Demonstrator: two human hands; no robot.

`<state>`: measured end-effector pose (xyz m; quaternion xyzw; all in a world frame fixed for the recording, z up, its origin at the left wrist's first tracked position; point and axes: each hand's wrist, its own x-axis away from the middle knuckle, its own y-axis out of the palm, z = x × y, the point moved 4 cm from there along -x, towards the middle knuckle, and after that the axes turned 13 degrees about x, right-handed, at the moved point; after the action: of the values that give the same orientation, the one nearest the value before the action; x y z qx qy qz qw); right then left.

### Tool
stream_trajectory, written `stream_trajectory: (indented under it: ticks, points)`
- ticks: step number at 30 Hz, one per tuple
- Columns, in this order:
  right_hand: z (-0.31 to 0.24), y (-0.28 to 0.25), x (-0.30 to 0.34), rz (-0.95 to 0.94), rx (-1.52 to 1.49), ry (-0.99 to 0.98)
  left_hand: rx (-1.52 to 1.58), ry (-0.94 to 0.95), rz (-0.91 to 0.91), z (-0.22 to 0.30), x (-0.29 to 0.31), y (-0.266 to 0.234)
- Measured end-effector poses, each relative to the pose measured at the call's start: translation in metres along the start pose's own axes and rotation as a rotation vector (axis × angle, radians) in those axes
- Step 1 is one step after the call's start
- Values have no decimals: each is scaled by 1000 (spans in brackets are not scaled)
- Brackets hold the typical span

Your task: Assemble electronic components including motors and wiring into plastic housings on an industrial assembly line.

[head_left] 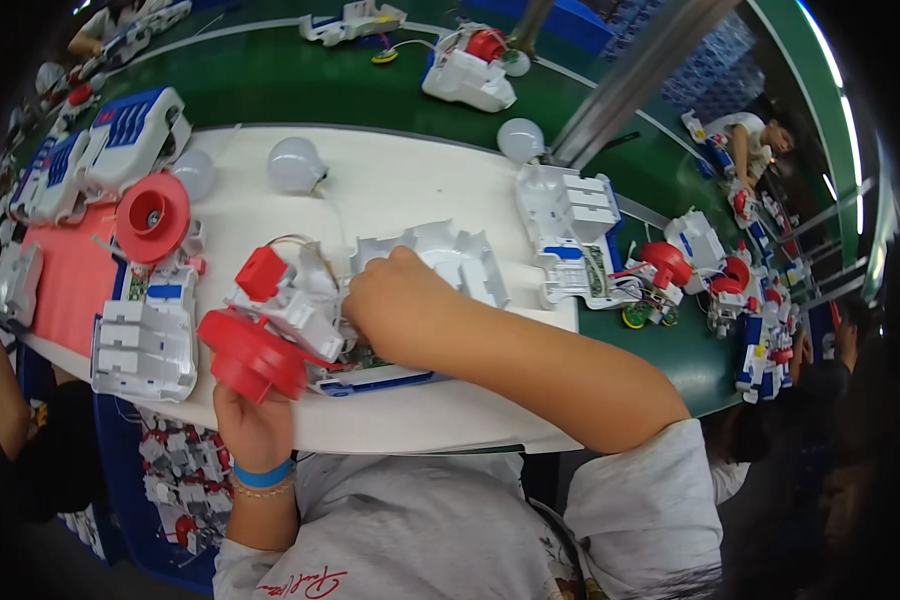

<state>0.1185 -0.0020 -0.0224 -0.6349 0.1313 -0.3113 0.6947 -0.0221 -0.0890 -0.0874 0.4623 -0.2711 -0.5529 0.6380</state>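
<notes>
My left hand, a blue band at its wrist, grips from below a red horn-shaped part joined to a white plastic piece with a small red block and thin wires. My right hand reaches across from the right, its fingers curled closed beside the white piece. What those fingers hold, if anything, is hidden. Around and behind them lies an open white plastic housing with a blue-edged part at the near side. A bit of green circuit board shows beneath my right hand.
On the white tabletop stand round white bulbs and another open housing with a red horn at left. White-and-blue housings line the far left. A metal post rises at right. Parts fill a blue bin below.
</notes>
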Motion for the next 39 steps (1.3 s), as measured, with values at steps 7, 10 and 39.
stream_trajectory:
  ticks: [7,10,39]
  points:
    - [24,-32,115,752,-446,-59,81,-58,-174,1,-1,5]
    - [88,-18,226,1160,-300,465,112,-54,-199,5,1,-4]
    - [67,41,243,557,-105,660,192,-122,-276,-2,-8,8]
